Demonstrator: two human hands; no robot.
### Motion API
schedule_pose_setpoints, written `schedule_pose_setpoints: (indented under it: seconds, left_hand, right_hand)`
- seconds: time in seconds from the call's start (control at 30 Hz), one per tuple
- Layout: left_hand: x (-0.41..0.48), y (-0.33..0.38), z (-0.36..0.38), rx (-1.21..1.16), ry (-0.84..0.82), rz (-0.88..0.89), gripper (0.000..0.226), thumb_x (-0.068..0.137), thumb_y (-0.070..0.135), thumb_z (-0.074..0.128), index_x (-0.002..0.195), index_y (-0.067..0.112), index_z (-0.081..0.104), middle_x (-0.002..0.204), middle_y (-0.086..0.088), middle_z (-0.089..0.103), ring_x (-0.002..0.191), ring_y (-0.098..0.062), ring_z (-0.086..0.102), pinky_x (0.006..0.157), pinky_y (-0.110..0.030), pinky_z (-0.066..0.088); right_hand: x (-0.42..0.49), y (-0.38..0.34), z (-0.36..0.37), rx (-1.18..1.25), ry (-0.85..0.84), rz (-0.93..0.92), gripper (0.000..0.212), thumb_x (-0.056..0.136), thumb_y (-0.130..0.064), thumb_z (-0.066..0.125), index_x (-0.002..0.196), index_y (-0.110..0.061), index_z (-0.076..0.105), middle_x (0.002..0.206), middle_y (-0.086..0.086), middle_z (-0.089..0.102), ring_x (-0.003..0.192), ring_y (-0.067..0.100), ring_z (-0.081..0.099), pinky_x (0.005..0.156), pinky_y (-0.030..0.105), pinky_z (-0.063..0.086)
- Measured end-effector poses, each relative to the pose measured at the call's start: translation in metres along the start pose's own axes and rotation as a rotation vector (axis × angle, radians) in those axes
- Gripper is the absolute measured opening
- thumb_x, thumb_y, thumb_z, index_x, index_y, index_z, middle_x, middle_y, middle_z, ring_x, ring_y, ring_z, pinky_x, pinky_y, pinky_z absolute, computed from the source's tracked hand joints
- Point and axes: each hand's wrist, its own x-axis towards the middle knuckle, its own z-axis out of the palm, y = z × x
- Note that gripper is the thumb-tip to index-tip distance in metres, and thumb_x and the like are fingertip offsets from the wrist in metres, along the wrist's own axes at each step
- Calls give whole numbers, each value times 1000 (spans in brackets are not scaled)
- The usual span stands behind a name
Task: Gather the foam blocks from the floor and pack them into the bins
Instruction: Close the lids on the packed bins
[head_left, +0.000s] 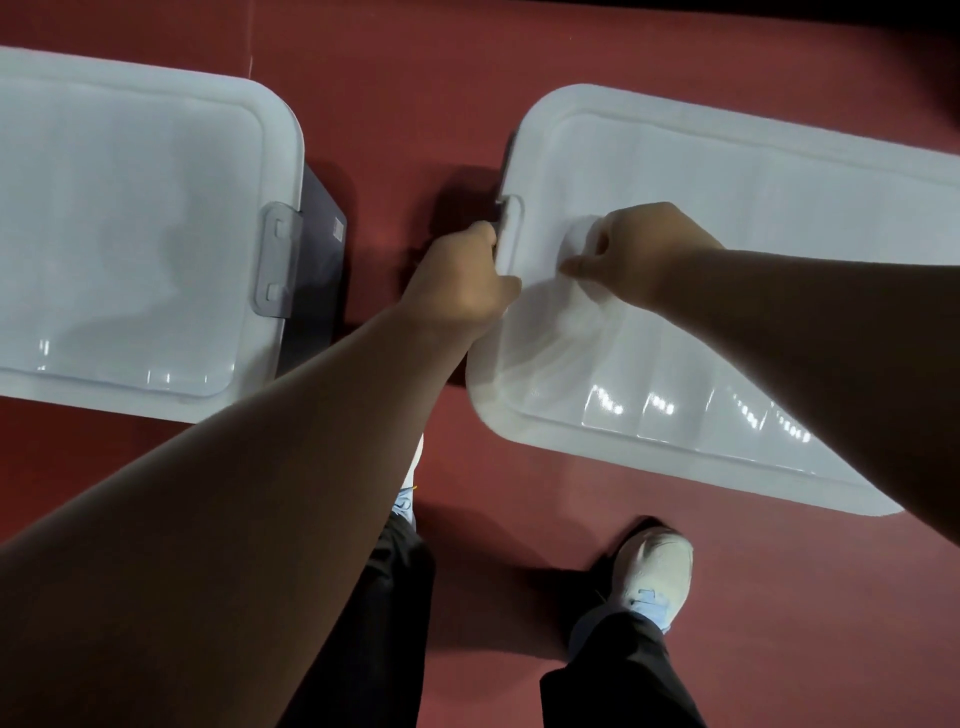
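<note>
A dark red floor (405, 104) fills the view, and two bins are set on it side by side, well apart, with a strip of floor between them. The left bin (322, 249) is seen as a dark wall below its white lid (130, 234), and a grey latch (278, 260) is folded over the end of that lid that faces the gap. The right bin (506, 171) is almost wholly hidden under its own white cover (753, 249); only a dark sliver of wall is shown at the near end. Both bins are closed, so what lies inside cannot be told. At the end of the cover, a white latch (511, 228) is gripped by the left hand (462, 280), whose fingers are curled round it from the gap side, with the thumb laid on top of the cover's rim. The right hand (644, 249) is pressed down on the cover just beside that latch; its fingers are curled under, its thumb is stretched out towards the left hand, and nothing is seen in its grasp. Both forearms are reached in from the lower edge. Below them, black trousers (374, 623) and a pale shoe (657, 577) are seen on the floor, near the right bin's corner.
</note>
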Motion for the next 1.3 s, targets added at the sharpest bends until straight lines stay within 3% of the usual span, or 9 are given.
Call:
schedule_pose_setpoints:
  seconds: [0.13,0.27,0.4,0.57,0.77,0.93,1.07,1.17,1.3]
  left_hand:
    - [-11,0,9,-20,54,-16,55,71,39,57,119,13,63,106,-9,73,102,-30,67,88,-40,54]
    - [-14,-7,15,-108,74,-84,34,76,32,61,104,14,69,87,-2,75,89,-25,70,82,-38,55]
    - [-6,-10,19,-55,75,-76,33,73,35,56,91,10,68,79,-8,71,85,-33,66,75,-38,52]
    - [0,-10,12,-68,43,-129,51,78,44,70,123,18,70,106,-7,74,112,-26,65,98,-40,54]
    - [3,-12,9,-33,10,-95,23,83,33,80,92,12,74,81,-1,76,81,-20,71,82,-37,57]
    - [4,-18,11,-109,-12,-148,39,82,37,85,105,8,72,96,-5,78,94,-25,74,89,-39,57]
    - [10,-16,0,-110,-12,-312,83,73,46,92,136,8,54,128,-3,65,117,-24,63,98,-37,51]
    - [12,-21,0,-320,-166,-342,43,78,36,90,108,10,72,99,1,78,100,-19,72,95,-32,51]
    - [11,-19,4,-306,-129,-279,40,70,40,87,99,14,78,91,1,80,89,-19,76,96,-42,59]
  right_hand:
    - [2,0,-2,-26,-2,-14,48,96,-58,57,80,-16,72,84,5,67,92,26,62,83,37,52]
    - [-4,2,6,42,8,-60,38,95,-54,62,80,-20,67,83,2,65,87,23,61,79,36,52]
    - [-7,3,14,-4,4,-124,31,94,-52,62,94,-22,57,89,1,60,87,23,56,74,35,46]
    - [0,0,19,-15,-12,-106,36,92,-53,65,103,-22,50,90,-1,54,89,21,53,75,35,41]
    - [3,5,24,-7,-22,-88,44,84,-55,75,100,-23,49,85,-4,53,87,22,53,73,34,41]
    - [3,8,27,38,-21,-89,42,82,-53,79,100,-25,53,89,-5,56,88,21,55,73,33,41]
    - [5,3,22,1,-27,-77,42,81,-52,82,96,-21,58,90,1,61,89,25,57,73,34,42]
    - [4,2,23,17,-23,-67,41,80,-50,82,93,-21,57,88,1,60,87,25,57,71,34,41]
    - [2,4,31,82,21,-38,40,81,-48,81,94,-25,51,86,-6,52,85,20,53,70,34,39]
